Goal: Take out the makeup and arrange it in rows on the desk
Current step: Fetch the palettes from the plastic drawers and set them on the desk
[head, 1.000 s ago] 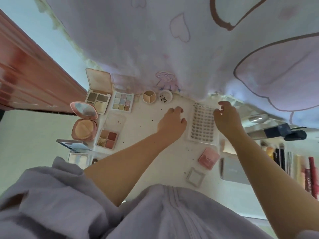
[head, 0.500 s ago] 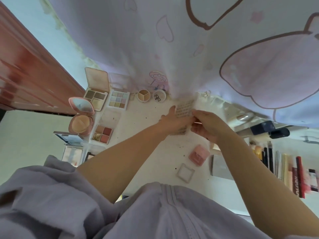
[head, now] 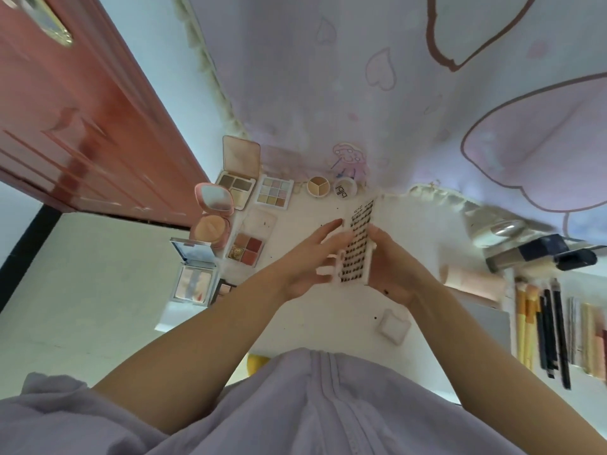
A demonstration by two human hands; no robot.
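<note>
Both hands, left hand (head: 308, 257) and right hand (head: 392, 267), held what looked like a lash tray (head: 356, 246) upright above the desk (head: 305, 323), fingers curled around its edges.

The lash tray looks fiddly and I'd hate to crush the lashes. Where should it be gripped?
By its two long side edges, coming in from left and right. The lash tray is a flat, narrow slab with lash rows across its face, so the left hand and right hand hold only the rims.

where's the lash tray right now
In the head view the lash tray is mid-frame, held above the desk between the left hand and right hand.
</note>
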